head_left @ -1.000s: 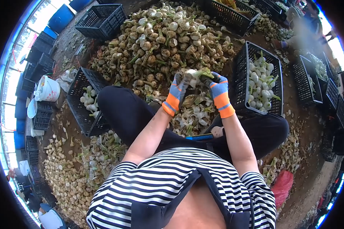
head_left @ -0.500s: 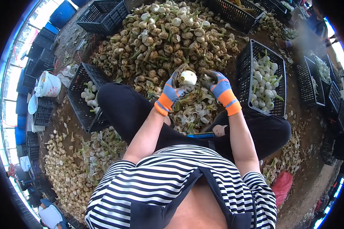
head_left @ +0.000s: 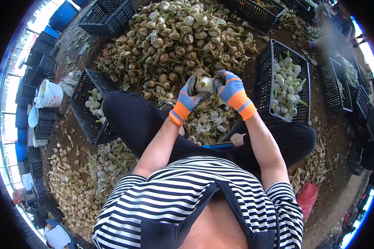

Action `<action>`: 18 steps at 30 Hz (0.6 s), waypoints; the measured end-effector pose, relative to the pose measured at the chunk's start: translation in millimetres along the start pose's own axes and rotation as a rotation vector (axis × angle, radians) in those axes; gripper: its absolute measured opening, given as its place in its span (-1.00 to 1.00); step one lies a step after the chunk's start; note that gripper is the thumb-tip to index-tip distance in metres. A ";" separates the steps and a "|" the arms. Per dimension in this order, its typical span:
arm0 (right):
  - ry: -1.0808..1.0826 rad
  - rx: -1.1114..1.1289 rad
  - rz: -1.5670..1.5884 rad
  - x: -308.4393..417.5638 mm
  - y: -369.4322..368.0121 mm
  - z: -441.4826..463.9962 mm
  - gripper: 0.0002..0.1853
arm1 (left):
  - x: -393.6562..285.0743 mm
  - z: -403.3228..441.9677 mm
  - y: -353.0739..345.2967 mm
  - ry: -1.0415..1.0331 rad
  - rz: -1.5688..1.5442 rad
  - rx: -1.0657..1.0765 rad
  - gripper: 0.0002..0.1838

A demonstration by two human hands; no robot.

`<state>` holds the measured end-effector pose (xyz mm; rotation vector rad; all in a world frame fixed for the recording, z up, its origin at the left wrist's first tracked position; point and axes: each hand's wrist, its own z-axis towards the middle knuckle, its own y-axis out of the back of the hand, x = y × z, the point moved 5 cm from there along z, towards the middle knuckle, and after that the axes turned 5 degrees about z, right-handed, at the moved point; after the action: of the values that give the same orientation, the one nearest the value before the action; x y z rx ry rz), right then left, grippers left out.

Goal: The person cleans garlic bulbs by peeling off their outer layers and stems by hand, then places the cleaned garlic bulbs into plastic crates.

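Note:
A whitish garlic bulb is between my two gloved hands, above a heap of stripped skins. My left hand, in a grey-blue and orange glove, has its fingers wrapped round the bulb's left side. My right hand, gloved alike, presses its fingers against the bulb's right side. Some loose brownish skin shows at the top of the bulb. Just beyond my hands rises a large pile of unpeeled garlic bulbs with dirty skins and stems.
A black crate of cleaned white bulbs stands to my right. Another crate, partly filled, tilts by my left knee. A white bucket is farther left. Trimmed pieces cover the ground at lower left; a red net bag lies at lower right.
My right hand has moved left onto the bulb, where before it was apart from it. The bulb has turned, and my left hand still holds it.

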<state>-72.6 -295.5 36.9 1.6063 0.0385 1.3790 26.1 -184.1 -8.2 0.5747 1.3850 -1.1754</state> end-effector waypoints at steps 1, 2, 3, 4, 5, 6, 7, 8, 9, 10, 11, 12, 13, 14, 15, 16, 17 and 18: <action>-0.069 -0.021 0.204 -10.0 -4.2 1.4 -0.69 | -1.5 0.0 0.9 -0.019 -0.113 -0.048 -0.31; -0.139 -0.041 0.409 -19.2 -10.5 1.5 -0.71 | 12.5 -0.3 12.0 0.025 -0.036 -0.165 -0.37; -0.139 -0.037 0.513 -23.4 -19.6 -0.1 -0.72 | 18.0 1.8 16.6 0.023 -0.074 -0.202 -0.38; -0.140 -0.034 0.617 -21.1 -27.3 -4.2 -0.74 | 16.8 4.3 16.3 0.021 -0.112 -0.238 -0.40; -0.141 -0.031 0.719 -19.0 -33.8 -8.5 -0.76 | 15.9 5.7 15.3 0.020 -0.152 -0.274 -0.41; -0.146 -0.066 0.638 -17.4 -37.1 -14.2 -0.76 | 17.5 0.5 16.5 0.061 -0.182 -0.384 -0.56; -0.085 -0.054 0.594 -15.1 -40.3 -15.2 -0.76 | 17.1 -0.5 18.0 0.054 -0.232 -0.388 -0.62; -0.081 -0.114 0.382 -17.8 -35.9 -14.3 -0.77 | 16.2 -1.8 20.7 0.047 -0.282 -0.392 -0.67; -0.075 -0.172 0.168 -20.0 -29.7 -13.1 -0.79 | 15.4 -3.6 23.2 0.040 -0.332 -0.397 -0.72; -0.078 -0.227 0.098 -24.7 -25.2 -11.6 -0.80 | 11.6 -3.3 23.3 0.063 -0.373 -0.397 -0.74; -0.080 -0.285 0.027 -31.7 -19.5 -8.9 -0.81 | 3.7 -0.8 21.7 0.085 -0.413 -0.395 -0.75; -0.148 -0.260 -0.028 -54.5 -21.9 -4.8 -0.82 | -3.9 1.7 20.5 0.108 -0.452 -0.391 -0.75; -0.205 -0.213 -0.103 -73.9 -22.6 -3.5 -0.76 | -6.4 2.3 21.1 0.132 -0.492 -0.388 -0.75; -0.257 -0.211 -0.161 -87.7 -23.4 -8.1 -0.72 | -4.3 5.9 25.0 0.096 -0.551 -0.344 -0.71; -0.310 -0.211 -0.219 -101.3 -24.9 -12.8 -0.68 | -0.3 4.9 29.6 0.101 -0.622 -0.342 -0.70; -0.412 0.210 -0.286 -116.7 -42.7 -10.1 -0.65 | -1.9 4.8 30.3 0.108 -0.694 -0.337 -0.69; -0.507 0.632 -0.344 -131.8 -57.2 -15.9 -0.62 | -2.6 6.4 30.4 0.117 -0.770 -0.329 -0.68; -0.469 0.789 -0.501 -154.0 -84.6 -28.3 -0.63 | -3.3 10.4 31.4 0.135 -0.834 -0.270 -0.66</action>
<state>-103.6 -322.6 -136.3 2.3213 0.7268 0.5814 58.7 -180.6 -13.1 -0.1578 1.9449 -1.5672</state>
